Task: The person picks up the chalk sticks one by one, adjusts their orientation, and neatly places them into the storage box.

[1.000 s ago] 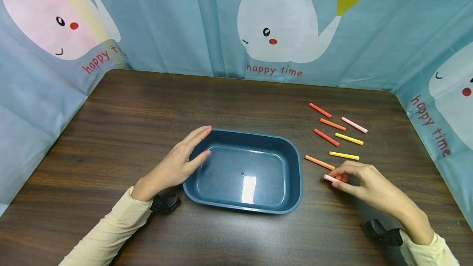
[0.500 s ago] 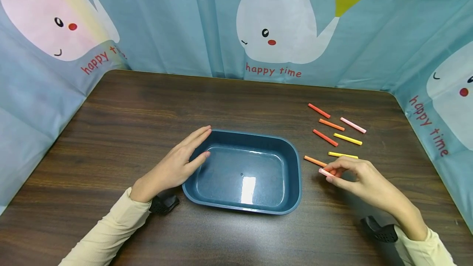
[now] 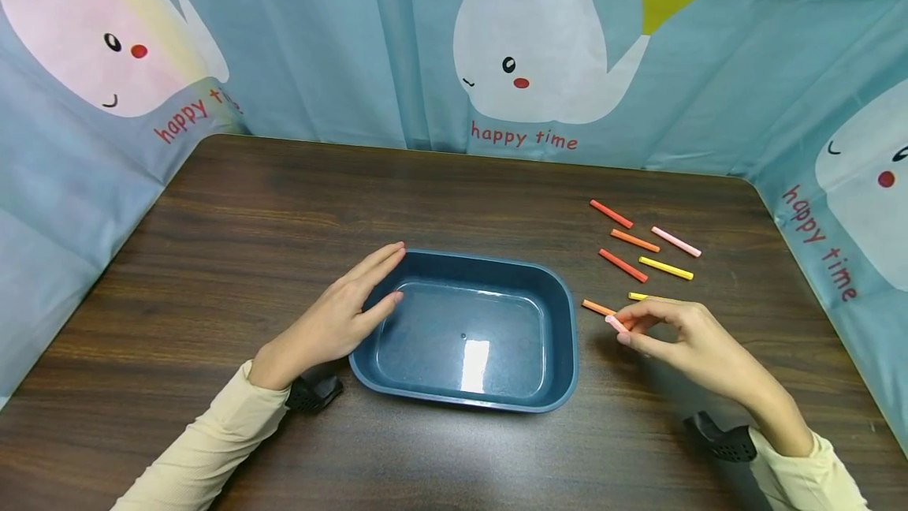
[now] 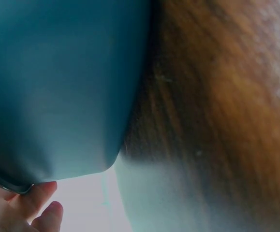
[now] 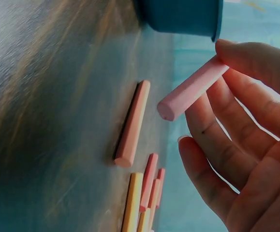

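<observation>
Beside the blue basin (image 3: 436,337), the right hand (image 3: 694,341) pinches a pink stick (image 5: 190,92) near an orange stick (image 5: 134,126). With fingers extended, the left hand (image 3: 336,318) touches the basin.

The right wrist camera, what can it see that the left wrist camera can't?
Only the right wrist view shows the right hand pinching a pink chalk-like stick, with an orange stick, yellow sticks and red sticks lying nearby.

Only the left wrist view shows part of the left hand, its fingers at the rim of the blue tub.

Both show the outside of that tub and the wood-grain tabletop.
</observation>
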### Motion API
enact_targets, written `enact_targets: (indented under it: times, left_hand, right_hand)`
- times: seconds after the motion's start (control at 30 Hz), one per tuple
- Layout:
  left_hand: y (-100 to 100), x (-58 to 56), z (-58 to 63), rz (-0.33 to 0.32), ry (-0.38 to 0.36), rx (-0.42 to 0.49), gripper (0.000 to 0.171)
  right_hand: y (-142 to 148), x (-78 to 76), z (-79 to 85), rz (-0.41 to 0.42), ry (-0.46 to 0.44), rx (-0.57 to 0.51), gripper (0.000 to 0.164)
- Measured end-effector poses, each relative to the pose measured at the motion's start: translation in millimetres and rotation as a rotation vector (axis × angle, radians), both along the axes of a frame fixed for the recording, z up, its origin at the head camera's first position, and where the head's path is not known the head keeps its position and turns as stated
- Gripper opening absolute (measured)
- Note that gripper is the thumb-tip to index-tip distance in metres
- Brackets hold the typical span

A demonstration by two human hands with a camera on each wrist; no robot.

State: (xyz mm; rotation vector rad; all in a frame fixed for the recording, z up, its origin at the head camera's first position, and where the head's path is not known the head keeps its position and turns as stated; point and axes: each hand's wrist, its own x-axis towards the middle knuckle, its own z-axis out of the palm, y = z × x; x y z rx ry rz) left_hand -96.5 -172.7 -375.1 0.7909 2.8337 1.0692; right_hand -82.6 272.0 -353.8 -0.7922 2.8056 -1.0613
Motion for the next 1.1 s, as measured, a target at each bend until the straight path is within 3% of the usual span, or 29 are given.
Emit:
enact_targets:
  times: [0.8,1.1]
  left_hand:
    - [0.0,-0.5,2.9,0.002,-0.013,-0.006,0.062]
    - [0.7,1.0,3.8,0.0,-0.014,0.004,0.061]
  right_hand:
    - [-29.5,-3.7,28.9,-0.09,-0.139,-0.107,0.024]
    - [-47.0,-1.2,38.4,-0.086,-0.177,-0.177,0.023]
